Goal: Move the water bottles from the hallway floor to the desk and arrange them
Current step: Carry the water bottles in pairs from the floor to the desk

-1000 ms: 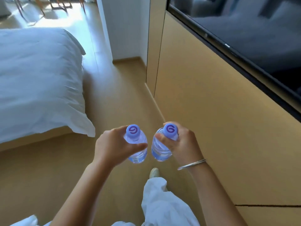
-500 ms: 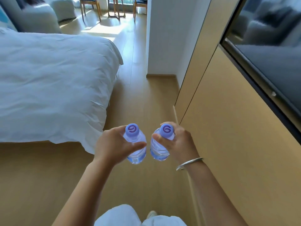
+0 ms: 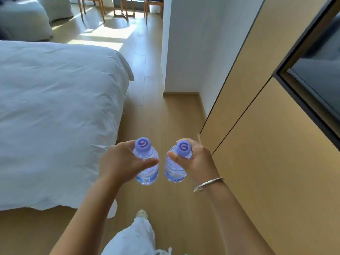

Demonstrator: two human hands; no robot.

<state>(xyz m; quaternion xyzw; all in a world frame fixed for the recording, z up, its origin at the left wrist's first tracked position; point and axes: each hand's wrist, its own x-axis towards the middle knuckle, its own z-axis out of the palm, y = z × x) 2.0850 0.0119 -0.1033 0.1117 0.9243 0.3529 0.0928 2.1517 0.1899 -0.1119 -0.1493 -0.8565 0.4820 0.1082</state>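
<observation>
Clear plastic with purple caps: two small water bottles are held upright in the air above the wooden floor [image 3: 174, 115], side by side and just apart from each other. The left bottle [image 3: 147, 162] is gripped by the left hand [image 3: 121, 161], whose thumb lies across the front of the bottle under the cap while the fingers curl round the far side. The right bottle [image 3: 175, 166] is gripped by the right hand [image 3: 196, 162]; the thumb presses near its neck and the fingers wrap behind the cap. Both hands are clamped on their own bottle and stand near each other, not touching. A silver bracelet [image 3: 207, 184] sits on the right wrist.

Below the hands, a leg in white trousers [image 3: 136, 236] and the tip of a light shoe [image 3: 141, 213] show over the floor. To the left is a bed with a white cover [image 3: 55, 116]. To the right stands a wall of tan wooden panels [image 3: 276, 162] with a dark screen [image 3: 322, 85] on it. Far ahead, wooden chairs [image 3: 92, 6] stand in sunlight.
</observation>
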